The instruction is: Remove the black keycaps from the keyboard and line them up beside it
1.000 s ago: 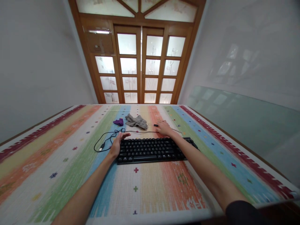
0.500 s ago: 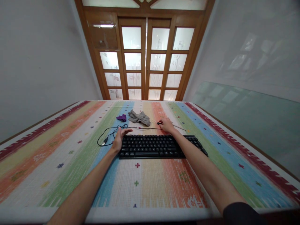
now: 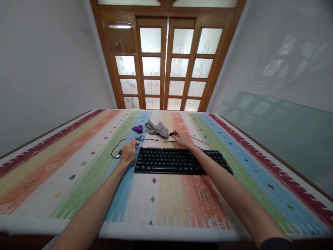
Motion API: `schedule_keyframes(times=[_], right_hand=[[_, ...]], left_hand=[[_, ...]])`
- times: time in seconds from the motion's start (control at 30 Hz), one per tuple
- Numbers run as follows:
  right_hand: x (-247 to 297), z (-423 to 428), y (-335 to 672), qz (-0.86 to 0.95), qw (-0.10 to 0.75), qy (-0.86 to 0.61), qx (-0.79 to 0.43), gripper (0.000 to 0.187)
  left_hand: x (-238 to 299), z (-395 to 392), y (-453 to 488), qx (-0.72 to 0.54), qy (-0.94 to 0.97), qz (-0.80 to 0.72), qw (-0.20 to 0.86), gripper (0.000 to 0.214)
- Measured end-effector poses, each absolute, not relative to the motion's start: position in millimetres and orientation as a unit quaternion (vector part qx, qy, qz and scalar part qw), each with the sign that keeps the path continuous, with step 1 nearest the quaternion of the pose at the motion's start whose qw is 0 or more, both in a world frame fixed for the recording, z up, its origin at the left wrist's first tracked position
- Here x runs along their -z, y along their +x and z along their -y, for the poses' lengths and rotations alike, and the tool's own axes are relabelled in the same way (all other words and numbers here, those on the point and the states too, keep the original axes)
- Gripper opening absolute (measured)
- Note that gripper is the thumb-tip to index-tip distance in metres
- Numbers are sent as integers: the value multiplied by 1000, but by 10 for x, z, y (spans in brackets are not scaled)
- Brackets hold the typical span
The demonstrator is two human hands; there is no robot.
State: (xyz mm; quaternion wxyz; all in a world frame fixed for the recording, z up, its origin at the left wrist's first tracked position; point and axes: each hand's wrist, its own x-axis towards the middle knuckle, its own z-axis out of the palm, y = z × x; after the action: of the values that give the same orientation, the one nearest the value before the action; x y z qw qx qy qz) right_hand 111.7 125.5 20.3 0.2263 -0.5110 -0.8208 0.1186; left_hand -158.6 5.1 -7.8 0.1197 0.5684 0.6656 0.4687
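Note:
A black keyboard lies across the striped tablecloth. My left hand sits at its left end, over the looped black cable, fingers curled down; what they grip is hidden. The cable ends in a USB plug just left of that hand. My right hand is behind the keyboard, pinched on a small black object. A thin pale stick lies on the cloth just right of this hand.
A crumpled grey cloth and a small purple thing lie behind the cable. Wooden glazed doors stand beyond the table's far edge. A glass panel leans along the right wall.
My left hand's stretched fingers have curled in beside the keyboard's left end. My right hand has shifted slightly left with the small black object. The view has tilted a little.

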Motion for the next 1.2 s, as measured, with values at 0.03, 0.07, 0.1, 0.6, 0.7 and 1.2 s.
schedule_keyframes(times=[0.03, 0.07, 0.1, 0.6, 0.7, 1.2], right_hand=[[-228, -1200, 1059, 831, 226, -491, -130, 22], [-249, -1143, 1001, 844, 226, -463, -150, 21], [-266, -1084, 945, 857, 225, -435, -162, 19], [-245, -941, 74, 876, 220, -382, -196, 14], [-259, -914, -132, 880, 219, -368, -205, 18], [-230, -527, -454, 881, 287, -281, -249, 41]], left_hand=[[60, -39, -1616, -435, 581, -684, 73, 60], [45, -27, -1641, -401, 588, -702, 28, 56], [34, -16, -1662, -366, 591, -719, -12, 51], [51, 115, -1620, -290, 547, -770, -157, 54], [128, 83, -1667, -262, 547, -788, -108, 51], [17, -75, -1715, -616, 457, -632, 114, 34]])
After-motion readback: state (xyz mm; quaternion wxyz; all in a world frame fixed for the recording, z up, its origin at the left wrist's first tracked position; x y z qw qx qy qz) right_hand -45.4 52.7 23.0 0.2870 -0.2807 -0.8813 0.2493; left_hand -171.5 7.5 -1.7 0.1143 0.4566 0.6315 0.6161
